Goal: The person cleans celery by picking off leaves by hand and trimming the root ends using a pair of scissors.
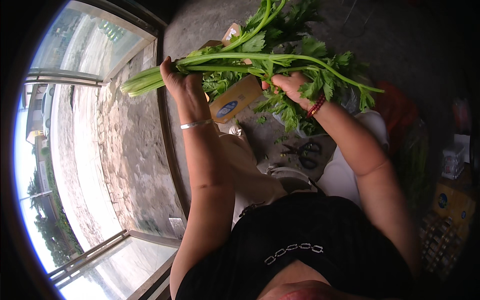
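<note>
My left hand (183, 80), with a silver bangle on its wrist, grips a bunch of celery (144, 79) near its pale base, which sticks out to the left. Leafy tops of the bunch spread rightward across the view. Among the stalks and leaves is my right hand (290, 86), a red bead bracelet at its wrist, its fingers closed round a thin leafy stem. Under the celery stands a cardboard box (236, 99) with green leaves at its opening. A pair of dark-handled scissors (305, 153) lies on the concrete floor below my right hand.
Leaf scraps (261, 120) are scattered on the floor near my shoe (235, 130). A glazed door frame (165, 112) stands at the left, with bright paving outside. To the right are a red bag (397, 108), a cardboard carton (452, 200) and a pack of bottles (453, 161).
</note>
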A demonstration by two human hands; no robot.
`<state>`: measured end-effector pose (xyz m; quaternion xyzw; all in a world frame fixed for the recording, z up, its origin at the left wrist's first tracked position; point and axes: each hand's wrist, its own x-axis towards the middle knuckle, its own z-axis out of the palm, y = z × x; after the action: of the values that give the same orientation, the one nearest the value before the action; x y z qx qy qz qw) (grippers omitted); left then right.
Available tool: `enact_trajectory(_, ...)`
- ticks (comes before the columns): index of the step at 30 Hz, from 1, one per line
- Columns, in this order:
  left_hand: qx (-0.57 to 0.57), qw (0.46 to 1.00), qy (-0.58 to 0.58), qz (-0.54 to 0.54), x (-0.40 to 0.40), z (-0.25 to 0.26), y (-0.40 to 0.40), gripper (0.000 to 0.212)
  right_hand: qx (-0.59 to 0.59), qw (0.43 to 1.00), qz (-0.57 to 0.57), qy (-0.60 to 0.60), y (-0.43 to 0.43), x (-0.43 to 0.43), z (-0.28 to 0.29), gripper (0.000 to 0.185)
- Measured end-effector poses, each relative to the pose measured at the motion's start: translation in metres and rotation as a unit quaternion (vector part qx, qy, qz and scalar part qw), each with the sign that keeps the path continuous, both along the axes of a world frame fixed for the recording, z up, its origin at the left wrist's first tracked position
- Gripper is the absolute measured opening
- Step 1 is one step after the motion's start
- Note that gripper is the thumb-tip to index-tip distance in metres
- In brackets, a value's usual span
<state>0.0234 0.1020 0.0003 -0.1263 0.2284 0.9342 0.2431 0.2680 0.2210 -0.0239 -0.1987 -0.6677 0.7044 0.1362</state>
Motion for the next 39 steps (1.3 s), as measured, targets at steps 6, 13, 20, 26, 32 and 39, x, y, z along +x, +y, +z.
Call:
enact_trajectory(6,-0.046,0.974,0.181,0.127,-0.056,0.02,-0.055,0.059,0.134,0.976,-0.107,-0.13,0.039,0.026,-0.052,0.014)
enact_trajectory(13,-0.022,0.976,0.147,0.16,-0.09,-0.007,-0.097,0.06,-0.015,0.956,-0.083,-0.28,0.099,0.085,-0.191,0.041)
enact_trajectory(20,-0.038,0.995,0.064,0.072,-0.067,-0.015,-0.103,0.066,0.243,0.837,-0.082,-0.484,0.072,0.071,-0.199,0.083)
enact_trajectory(26,0.047,0.999,-0.005,0.024,-0.043,-0.011,-0.061,0.06,0.283,0.916,0.037,-0.282,0.055,0.016,-0.14,0.055)
enact_trajectory(32,0.084,0.993,-0.081,-0.005,0.035,-0.007,0.007,0.027,-0.297,0.917,-0.074,0.255,-0.029,-0.071,-0.01,0.082)
enact_trajectory(39,0.034,0.976,0.072,-0.202,0.111,-0.01,0.037,0.048,-0.456,0.768,-0.271,0.36,0.019,-0.073,0.032,0.024)
